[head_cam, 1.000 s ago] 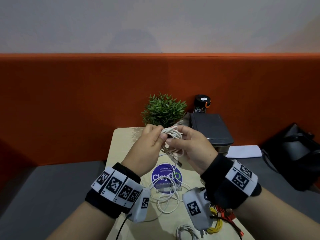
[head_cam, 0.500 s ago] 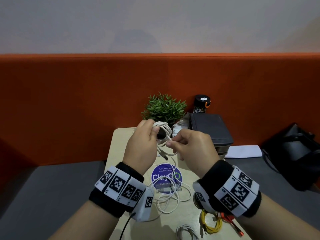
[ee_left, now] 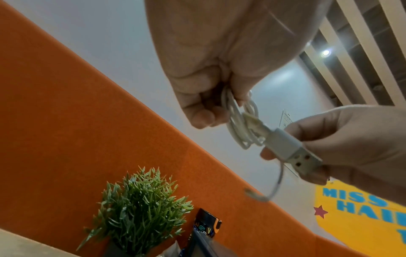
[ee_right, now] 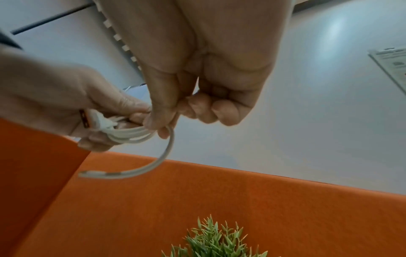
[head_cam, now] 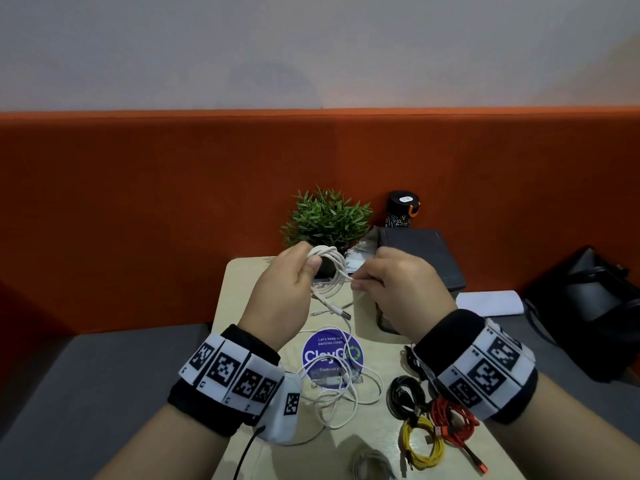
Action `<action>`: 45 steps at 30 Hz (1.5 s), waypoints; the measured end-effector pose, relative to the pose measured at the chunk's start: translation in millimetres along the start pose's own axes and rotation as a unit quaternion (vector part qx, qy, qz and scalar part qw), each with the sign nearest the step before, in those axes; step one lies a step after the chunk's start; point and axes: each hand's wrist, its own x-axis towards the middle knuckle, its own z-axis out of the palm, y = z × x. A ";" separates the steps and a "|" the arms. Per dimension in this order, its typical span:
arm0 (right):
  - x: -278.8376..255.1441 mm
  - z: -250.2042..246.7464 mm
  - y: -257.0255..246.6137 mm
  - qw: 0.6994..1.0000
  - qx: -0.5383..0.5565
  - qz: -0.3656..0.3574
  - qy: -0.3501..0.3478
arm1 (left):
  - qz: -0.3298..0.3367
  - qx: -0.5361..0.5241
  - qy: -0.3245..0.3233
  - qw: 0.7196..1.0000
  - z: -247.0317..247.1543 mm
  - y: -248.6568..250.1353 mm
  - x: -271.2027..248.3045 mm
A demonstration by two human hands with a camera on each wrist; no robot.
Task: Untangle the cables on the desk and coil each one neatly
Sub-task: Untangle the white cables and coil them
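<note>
— What is held above the desk?

— A small coil of white cable is gripped by the left hand, the fingers curled round its loops. In the left wrist view the coil is seen bunched under the curled fingers, and a USB plug at one end is seen hanging free beside it.

— And the right hand?

— The tail of the same cable is pinched by the right hand between thumb and forefinger, just beside the coil. In the right wrist view the loose tail is seen curving down from the pinch, a small connector at its tip. The two hands are held close together, raised clear of the tabletop.

— What is left on the desk?

— A loose tangle of white cable is spread over a round blue sticker. To its right a black coil, a yellow coil and a red cable are laid side by side, touching. A grey cable is partly cut off at the near edge.

— Are any containers seen?

— A potted plant is stood at the far edge; its pot is mostly hidden by the hands. A black canister with a closed lid is set behind a dark box; the contents of either cannot be told.
</note>
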 end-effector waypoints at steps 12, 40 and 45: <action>-6.7 10.9 -12.9 0.883 0.433 0.176 -0.047 | 0.030 -0.069 -0.020 0.997 -3.6 4.9 -1.8; 0.1 22.4 -2.0 0.687 0.691 0.187 -0.127 | 0.034 0.051 0.008 0.998 6.8 2.3 -0.6; -0.3 20.4 1.7 0.641 0.731 0.177 -0.155 | 0.052 0.046 -0.002 0.998 5.7 1.9 0.3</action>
